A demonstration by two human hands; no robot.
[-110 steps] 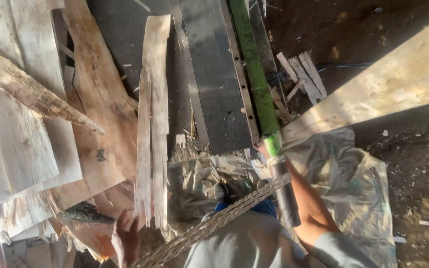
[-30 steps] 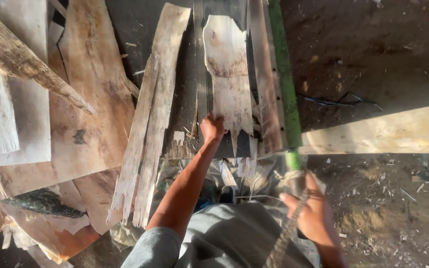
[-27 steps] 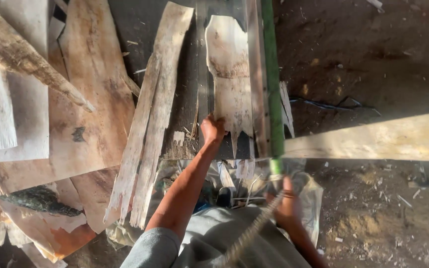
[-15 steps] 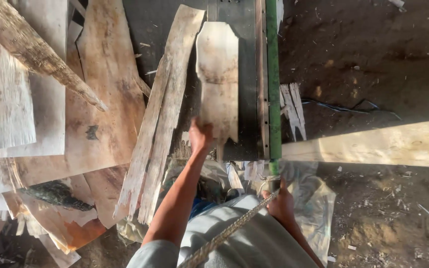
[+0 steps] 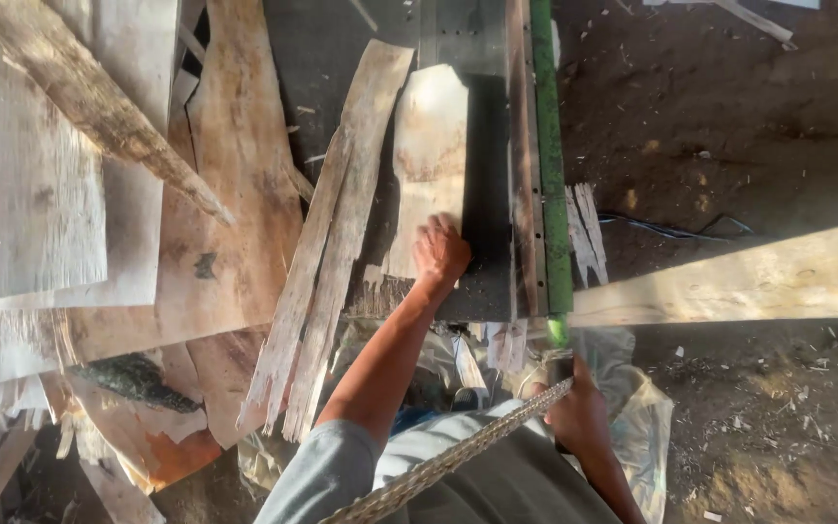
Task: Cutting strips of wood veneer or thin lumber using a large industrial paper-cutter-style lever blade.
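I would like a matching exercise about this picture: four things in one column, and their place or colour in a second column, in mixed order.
Things:
1. left hand
2. right hand
3. long bar
4. plastic sheet

Descriptions:
A. green, runs along the dark metal bed
B. presses on the pale veneer piece
C. clear, crumpled, on the ground
D. at the near end of the bar, by the woven strap

Pairs: 1-B, 2-D, 3-A, 4-C

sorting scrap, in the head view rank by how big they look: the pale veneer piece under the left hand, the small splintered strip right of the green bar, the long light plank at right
1. long light plank
2. pale veneer piece
3. small splintered strip
The plank runs out of view, so it is at least this big.
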